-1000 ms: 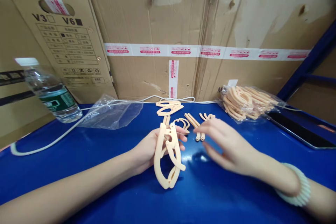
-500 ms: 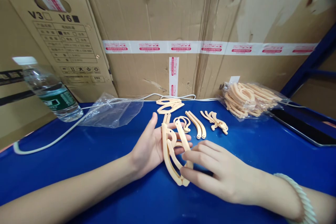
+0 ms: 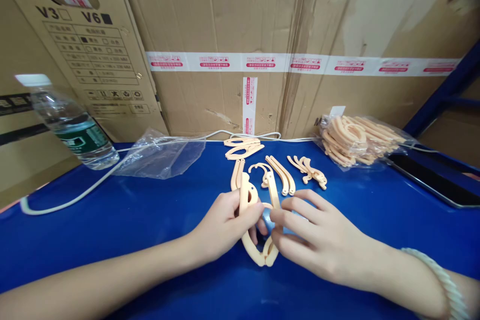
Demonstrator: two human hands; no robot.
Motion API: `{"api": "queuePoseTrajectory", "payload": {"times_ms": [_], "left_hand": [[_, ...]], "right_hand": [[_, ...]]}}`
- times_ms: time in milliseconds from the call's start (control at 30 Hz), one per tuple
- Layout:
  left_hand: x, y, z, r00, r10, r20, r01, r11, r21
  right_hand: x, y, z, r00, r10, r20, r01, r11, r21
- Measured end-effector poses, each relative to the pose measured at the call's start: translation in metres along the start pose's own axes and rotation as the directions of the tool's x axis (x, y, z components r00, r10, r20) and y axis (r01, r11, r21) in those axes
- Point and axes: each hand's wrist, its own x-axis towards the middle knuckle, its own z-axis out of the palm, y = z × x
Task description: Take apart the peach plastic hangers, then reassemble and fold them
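Note:
Both my hands grip a peach plastic folding hanger point(image 3: 250, 199) just above the blue table point(image 3: 123, 220). My left hand point(image 3: 225, 227) is closed around its left arm, thumb on top. My right hand point(image 3: 311, 237) pinches the hanger's right arm near the lower hinge, fingers curled. Just beyond the hands lie loose peach hanger parts point(image 3: 279, 175), and a further pair of hanger pieces point(image 3: 243, 147) rests near the cardboard wall.
A clear bag of peach hanger parts point(image 3: 356, 137) sits at the back right. An empty plastic bag point(image 3: 161, 157) and a water bottle point(image 3: 67, 125) are at the left, with a white cable point(image 3: 75, 195) running along. Cardboard boxes point(image 3: 240, 45) wall the back; a dark tablet point(image 3: 431, 180) lies at right.
My left hand has closed from an open palm onto the hanger. My right hand came in from the loose parts and took hold of the hanger's right arm, folding it narrower.

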Motion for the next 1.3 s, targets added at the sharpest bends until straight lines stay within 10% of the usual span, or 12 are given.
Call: {"api": "queuePoseTrajectory", "payload": {"times_ms": [233, 633, 1300], "left_hand": [[0.003, -0.002, -0.002, 0.993, 0.073, -0.093, -0.070, 0.997, 0.042], [0.001, 0.002, -0.001, 0.987, 0.059, -0.151, -0.052, 0.997, 0.051], [0.007, -0.005, -0.003, 0.987, -0.078, -0.139, 0.035, 0.957, -0.287]], "right_hand": [[-0.004, 0.006, 0.002, 0.991, 0.101, 0.083, -0.089, 0.987, -0.134], [-0.009, 0.003, 0.005, 0.904, 0.210, 0.373, -0.275, 0.953, 0.129], [-0.007, 0.002, 0.007, 0.983, 0.144, 0.116, -0.153, 0.985, 0.076]]}}
